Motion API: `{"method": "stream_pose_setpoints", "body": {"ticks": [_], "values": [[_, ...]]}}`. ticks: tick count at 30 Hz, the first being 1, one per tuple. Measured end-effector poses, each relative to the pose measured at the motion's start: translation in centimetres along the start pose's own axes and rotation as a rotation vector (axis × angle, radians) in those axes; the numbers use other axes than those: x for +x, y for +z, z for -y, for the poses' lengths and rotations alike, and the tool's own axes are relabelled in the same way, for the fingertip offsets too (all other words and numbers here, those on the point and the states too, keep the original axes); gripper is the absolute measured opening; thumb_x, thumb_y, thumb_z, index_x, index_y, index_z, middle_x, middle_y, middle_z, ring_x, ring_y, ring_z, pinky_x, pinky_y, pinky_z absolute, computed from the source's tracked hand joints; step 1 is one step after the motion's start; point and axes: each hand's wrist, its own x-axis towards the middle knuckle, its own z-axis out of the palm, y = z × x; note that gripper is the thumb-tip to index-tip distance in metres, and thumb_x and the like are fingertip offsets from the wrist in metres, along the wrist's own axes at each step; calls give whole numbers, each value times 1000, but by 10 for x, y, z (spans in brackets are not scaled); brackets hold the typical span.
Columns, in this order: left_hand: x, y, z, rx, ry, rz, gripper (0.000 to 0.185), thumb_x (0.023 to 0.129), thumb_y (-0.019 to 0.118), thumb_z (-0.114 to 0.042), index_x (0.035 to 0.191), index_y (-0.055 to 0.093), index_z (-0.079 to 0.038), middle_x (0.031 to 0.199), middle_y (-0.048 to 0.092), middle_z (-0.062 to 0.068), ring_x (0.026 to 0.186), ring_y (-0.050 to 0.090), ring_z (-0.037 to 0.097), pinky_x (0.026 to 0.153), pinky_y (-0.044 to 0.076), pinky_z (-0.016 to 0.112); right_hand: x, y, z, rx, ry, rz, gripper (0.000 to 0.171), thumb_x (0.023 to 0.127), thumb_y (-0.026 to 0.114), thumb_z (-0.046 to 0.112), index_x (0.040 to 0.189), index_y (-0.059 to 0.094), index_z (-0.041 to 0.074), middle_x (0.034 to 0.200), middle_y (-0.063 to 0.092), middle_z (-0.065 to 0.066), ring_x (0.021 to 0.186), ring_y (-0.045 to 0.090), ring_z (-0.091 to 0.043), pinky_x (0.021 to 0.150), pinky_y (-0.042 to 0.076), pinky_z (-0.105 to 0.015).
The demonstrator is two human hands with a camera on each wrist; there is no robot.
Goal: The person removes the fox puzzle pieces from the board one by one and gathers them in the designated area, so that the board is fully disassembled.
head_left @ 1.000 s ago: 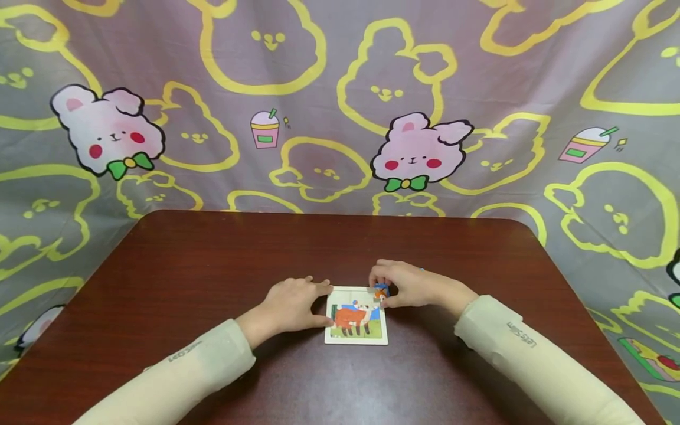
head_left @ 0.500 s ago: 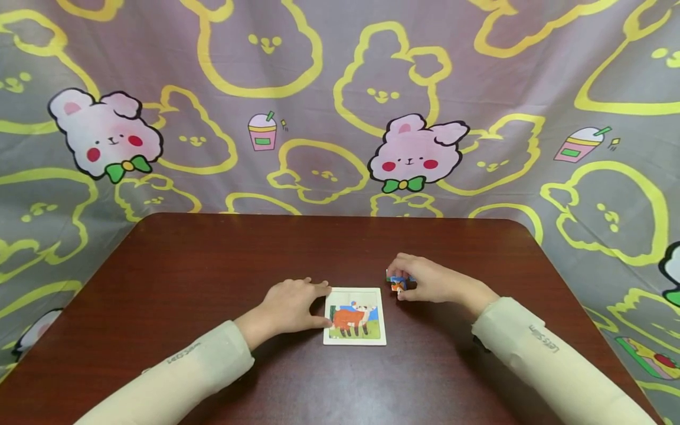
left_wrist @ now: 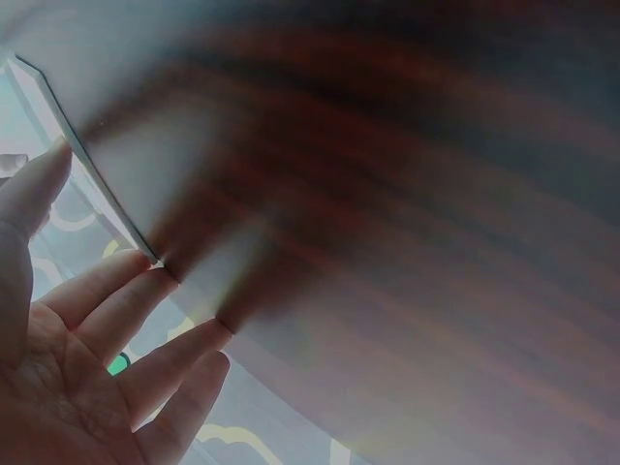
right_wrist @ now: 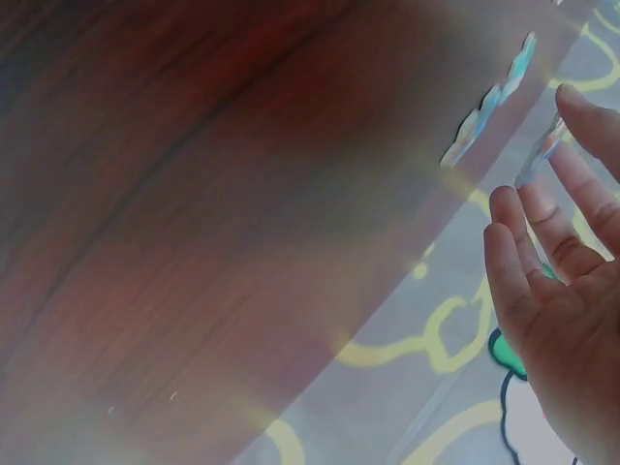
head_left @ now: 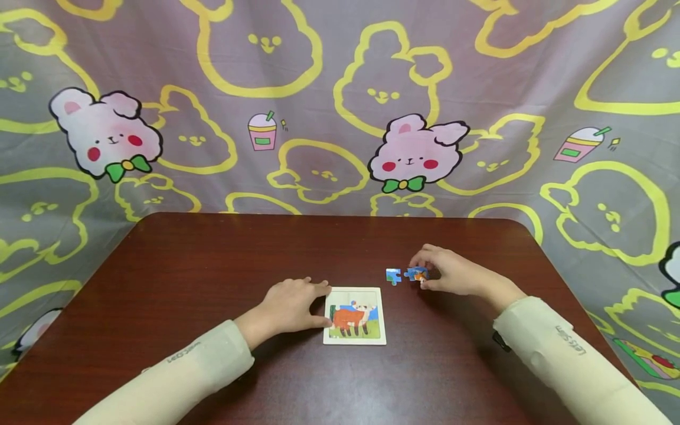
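Dark wooden table (head_left: 212,265), right grip (head_left: 451,274) pinching puzzle piece (head_left: 417,274), left grip (head_left: 289,306) flat, touching puzzle board (head_left: 355,339)

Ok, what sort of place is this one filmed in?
Probably a staged home tabletop: a dark reddish-brown wooden table, a grey cartoon-bunny fabric backdrop hung behind it, and a small white-framed animal jigsaw puzzle board.

Two bare hands, left hand (head_left: 289,304) and right hand (head_left: 451,273), no rings or watch seen. Both arms in long pale cream sleeves, left sleeve (head_left: 175,378), right sleeve (head_left: 563,360), snug cuffs at the wrists. Small dark lettering printed along each forearm; too small to read surely.
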Motion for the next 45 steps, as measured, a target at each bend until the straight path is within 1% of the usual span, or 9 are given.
{"method": "stream_pose_setpoints", "body": {"ticks": [5, 11, 18, 22, 30, 32, 37, 45], "values": [[0, 0, 0, 4, -9, 4, 68, 72, 65, -63, 128, 57, -24, 134, 53, -1, 119, 53, 31, 74, 51, 48, -6, -5, -12, -15, 12, -24, 38, 77, 74, 11, 112, 61, 8, 98, 53, -2, 89, 53, -18, 80, 47, -39], [-1, 0, -1, 11, -4, 2, 67, 72, 64, -63, 127, 58, -25, 133, 54, -1, 118, 54, 31, 70, 52, 47, -10, -5, -27, -18, 31, -29, 37, 77, 74, 10, 112, 61, 8, 96, 53, -2, 87, 53, -19, 78, 47, -38], [0, -1, 0, 12, -2, 6, 66, 73, 65, -63, 127, 58, -25, 134, 53, -1, 119, 53, 30, 71, 52, 47, -13, -3, -37, -24, 34, -43, 37, 75, 75, 7, 110, 62, 6, 93, 53, -3, 85, 52, -19, 76, 45, -37], [0, -1, 0, 10, -2, 8, 66, 73, 65, -62, 127, 57, -25, 134, 53, -1, 120, 53, 30, 72, 52, 47, -13, -3, -39, -31, 25, -47, 37, 74, 75, 6, 109, 63, 6, 92, 53, -4, 84, 52, -20, 77, 45, -38], [0, 0, 0, 11, -1, 8, 66, 73, 65, -62, 127, 57, -25, 134, 53, -1, 120, 53, 30, 74, 51, 48, -13, -1, -40, -23, 44, -11, 36, 75, 75, 7, 109, 63, 6, 93, 53, -5, 86, 51, -21, 78, 44, -39], [0, -1, 0, 10, -4, 10, 66, 73, 65, -62, 127, 57, -26, 134, 53, -1, 120, 53, 30, 75, 51, 48, -13, -1, -40, -30, 34, -9, 36, 75, 75, 7, 109, 63, 6, 92, 53, -5, 86, 51, -21, 78, 44, -39], [0, -1, -1, 10, -6, 9, 66, 73, 65, -62, 127, 57, -25, 134, 53, -1, 120, 53, 30, 77, 50, 48, -12, 1, -41, -53, 14, -13, 36, 74, 75, 6, 108, 64, 6, 91, 53, -4, 84, 51, -19, 77, 42, -36], [-1, -1, -1, 7, -8, 10, 66, 73, 65, -62, 127, 57, -25, 134, 53, -1, 120, 53, 30, 77, 50, 48, -12, 1, -41, -55, 27, -10, 36, 74, 76, 8, 108, 64, 8, 92, 54, -4, 84, 50, -19, 76, 41, -35]]}}
